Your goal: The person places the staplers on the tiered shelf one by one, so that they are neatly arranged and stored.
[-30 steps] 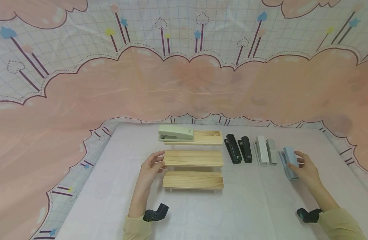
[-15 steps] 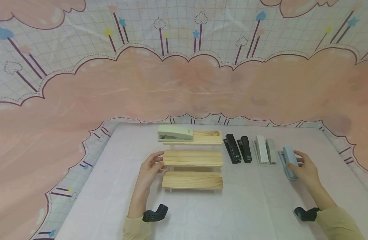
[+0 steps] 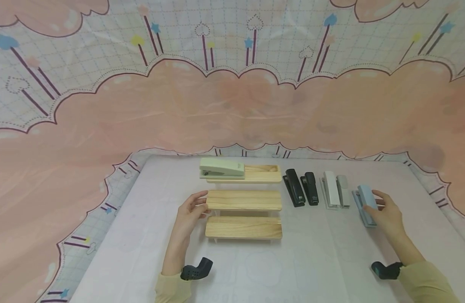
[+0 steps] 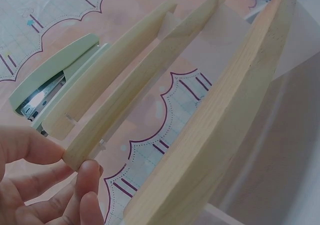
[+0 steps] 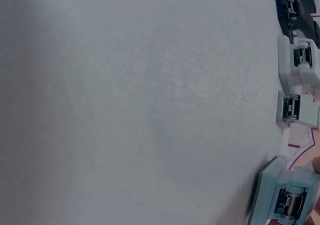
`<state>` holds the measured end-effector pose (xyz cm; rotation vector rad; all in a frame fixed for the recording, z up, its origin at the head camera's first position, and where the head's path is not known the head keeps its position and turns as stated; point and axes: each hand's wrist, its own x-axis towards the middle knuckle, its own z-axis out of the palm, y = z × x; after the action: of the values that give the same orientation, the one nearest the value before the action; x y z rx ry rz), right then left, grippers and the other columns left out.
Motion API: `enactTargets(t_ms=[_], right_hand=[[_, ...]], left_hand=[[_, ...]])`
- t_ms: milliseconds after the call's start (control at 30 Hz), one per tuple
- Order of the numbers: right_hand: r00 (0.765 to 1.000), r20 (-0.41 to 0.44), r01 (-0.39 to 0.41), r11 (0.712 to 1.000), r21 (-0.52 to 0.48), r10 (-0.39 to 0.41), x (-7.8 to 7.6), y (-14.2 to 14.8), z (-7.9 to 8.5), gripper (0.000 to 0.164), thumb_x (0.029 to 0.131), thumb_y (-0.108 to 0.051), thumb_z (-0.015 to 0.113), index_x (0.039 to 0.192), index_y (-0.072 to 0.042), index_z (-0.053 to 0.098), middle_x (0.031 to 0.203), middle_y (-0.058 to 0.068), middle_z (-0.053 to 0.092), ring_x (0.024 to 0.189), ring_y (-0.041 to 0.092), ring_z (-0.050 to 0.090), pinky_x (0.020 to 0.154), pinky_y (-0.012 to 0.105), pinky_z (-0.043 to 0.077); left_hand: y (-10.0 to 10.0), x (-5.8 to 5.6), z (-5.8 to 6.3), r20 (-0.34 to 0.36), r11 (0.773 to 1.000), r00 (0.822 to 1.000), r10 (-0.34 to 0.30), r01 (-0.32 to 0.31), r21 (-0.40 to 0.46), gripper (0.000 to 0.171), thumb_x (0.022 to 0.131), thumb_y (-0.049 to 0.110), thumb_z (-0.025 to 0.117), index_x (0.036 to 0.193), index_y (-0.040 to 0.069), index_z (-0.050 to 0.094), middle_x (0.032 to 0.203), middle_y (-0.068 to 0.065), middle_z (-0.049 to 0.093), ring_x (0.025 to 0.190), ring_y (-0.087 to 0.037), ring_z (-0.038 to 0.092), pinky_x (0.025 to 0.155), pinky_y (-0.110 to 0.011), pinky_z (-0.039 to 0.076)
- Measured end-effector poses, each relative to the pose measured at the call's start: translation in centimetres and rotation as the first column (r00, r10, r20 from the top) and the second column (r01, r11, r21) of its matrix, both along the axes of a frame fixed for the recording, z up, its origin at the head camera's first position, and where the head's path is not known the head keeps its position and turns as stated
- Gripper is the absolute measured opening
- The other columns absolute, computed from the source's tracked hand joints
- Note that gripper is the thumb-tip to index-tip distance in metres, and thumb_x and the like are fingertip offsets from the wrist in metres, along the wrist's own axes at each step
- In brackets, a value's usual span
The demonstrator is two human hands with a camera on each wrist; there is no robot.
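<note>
With our left hand [image 3: 192, 208] we are pinching the left end of the middle shelf [image 3: 244, 200] between thumb and fingers; with our right hand [image 3: 389, 216] we are grasping the blue stapler [image 3: 365, 201], thumb on the near side and fingers reaching round it. That stapler is sitting at the right end of a row on the white table [image 3: 308, 256], well apart from the three wooden shelves; whether it is touching the table or just lifting, we cannot tell. The green stapler [image 3: 222, 168] is lying lengthwise on the left half of the back shelf [image 3: 263, 174], and it is the only one we are seeing on the shelves. To the right of them, four more are waiting on the table: a large black stapler [image 3: 294, 187], a small black stapler [image 3: 311, 188], a white stapler [image 3: 331, 189] and a grey stapler [image 3: 343, 192], the last two standing just beside each other. We are judging this to be early work: one stapler is looking settled, five are seemingly left to shelve, and the middle shelf and front shelf [image 3: 244, 227] are bearing none so far.
</note>
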<state>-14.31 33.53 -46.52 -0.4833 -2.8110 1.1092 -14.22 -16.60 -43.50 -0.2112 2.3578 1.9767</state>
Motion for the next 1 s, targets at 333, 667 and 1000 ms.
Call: enactTargets(t_ms=[333, 667, 1000], right_hand=[[1.000, 0.008, 0.011, 1.000, 0.005, -0.011, 0.0, 0.1, 0.7, 0.063, 0.095, -0.019, 0.052, 0.147, 0.005, 0.024, 0.133, 0.041, 0.039, 0.116, 0.054, 0.042, 0.087, 0.062, 0.045], [1.000, -0.025, -0.015, 1.000, 0.010, 0.015, -0.1, 0.2, 1.6, 0.064, 0.094, -0.019, 0.053, 0.147, 0.004, 0.025, 0.132, 0.040, 0.040, 0.113, 0.053, 0.045, 0.074, 0.054, 0.052], [0.997, -0.070, -0.043, 0.999, 0.025, 0.045, -0.3, -0.4, 2.9, 0.064, 0.094, -0.019, 0.054, 0.147, 0.003, 0.027, 0.131, 0.040, 0.042, 0.112, 0.053, 0.045, 0.075, 0.059, 0.052]], left_hand=[[0.0, 0.2, 0.2, -0.002, 1.000, 1.000, 0.000, 0.000, -0.002, 0.043, 0.093, 0.009, 0.052, 0.136, 0.013, 0.052, 0.125, -0.016, 0.060, 0.088, -0.013, 0.063, 0.080, -0.027, 0.046], [0.1, 0.2, 0.2, -0.001, 1.000, 1.000, 0.008, -0.008, -0.001, 0.042, 0.093, 0.008, 0.053, 0.135, 0.013, 0.053, 0.124, -0.016, 0.061, 0.088, -0.014, 0.063, 0.080, -0.027, 0.047], [0.1, 0.0, 0.1, 0.003, 1.000, 1.000, 0.012, -0.012, -0.001, 0.041, 0.093, 0.007, 0.053, 0.133, 0.014, 0.054, 0.123, -0.016, 0.061, 0.086, -0.012, 0.063, 0.080, -0.027, 0.047]])
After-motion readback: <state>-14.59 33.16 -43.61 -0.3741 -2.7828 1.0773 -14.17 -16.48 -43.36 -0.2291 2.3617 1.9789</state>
